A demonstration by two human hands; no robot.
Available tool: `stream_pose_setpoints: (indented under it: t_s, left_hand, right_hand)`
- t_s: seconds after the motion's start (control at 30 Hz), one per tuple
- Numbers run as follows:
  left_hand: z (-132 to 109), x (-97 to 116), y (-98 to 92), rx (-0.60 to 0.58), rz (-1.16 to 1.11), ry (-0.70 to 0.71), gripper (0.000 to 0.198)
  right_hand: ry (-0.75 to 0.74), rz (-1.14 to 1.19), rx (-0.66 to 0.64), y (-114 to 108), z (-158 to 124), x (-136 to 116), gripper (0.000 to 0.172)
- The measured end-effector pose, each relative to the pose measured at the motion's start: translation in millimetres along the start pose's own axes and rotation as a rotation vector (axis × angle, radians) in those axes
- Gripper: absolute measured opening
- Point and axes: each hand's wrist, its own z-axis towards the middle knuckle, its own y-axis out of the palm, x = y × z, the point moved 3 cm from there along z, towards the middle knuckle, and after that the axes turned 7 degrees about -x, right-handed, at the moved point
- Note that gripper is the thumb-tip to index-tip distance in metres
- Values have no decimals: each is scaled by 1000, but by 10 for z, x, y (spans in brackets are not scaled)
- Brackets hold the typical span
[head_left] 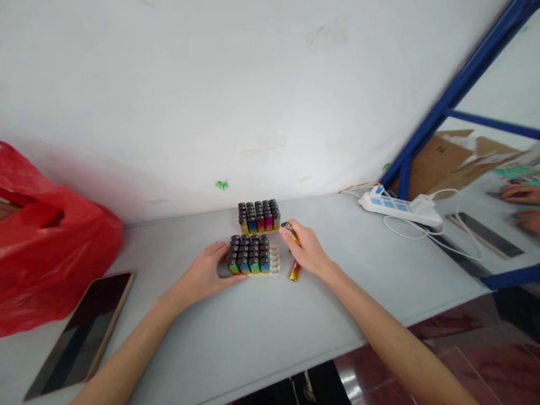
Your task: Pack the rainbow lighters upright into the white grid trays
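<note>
My left hand (pixel 210 270) is closed round the left end of a pale tray (pixel 274 260) packed with upright lighters (pixel 248 256). Its thumb lies along the tray's front edge. The lighters have black tops and shiny coloured bodies; the pockets at the tray's right end are bare. Just right of the tray, my right hand (pixel 309 247) grips a lighter (pixel 292 232) with a black top and yellow body, partly hidden by the fingers. Below those fingers shows a gold and red shiny body (pixel 295 271); I cannot tell whether it is a separate lighter.
Behind the tray stands another block of upright lighters (pixel 259 217). A red plastic bag (pixel 54 247) and a dark tablet-like device (pixel 82 332) lie on the left. To the right are a white power strip (pixel 399 208) with cables, a blue frame (pixel 447 104) and another person's hands (pixel 523 194).
</note>
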Motion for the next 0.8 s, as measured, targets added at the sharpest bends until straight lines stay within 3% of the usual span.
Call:
stream_pose_setpoints:
  t_s: [0.17, 0.4, 0.67, 0.8]
  left_hand:
    - [0, -13, 13, -7, -5, -7, 57]
    - [-7, 11, 2, 6, -25, -8, 54]
    - [-7, 22, 0, -1, -22, -6, 53]
    - [-6, 16, 4, -3, -16, -4, 53]
  right_hand:
    - [-95, -96, -44, 11, 10, 6, 37]
    - [21, -63, -112, 55, 16, 111, 35]
    - [-110, -268, -254, 69, 36, 147, 25]
    - [-150, -329, -259, 31, 37, 124, 24]
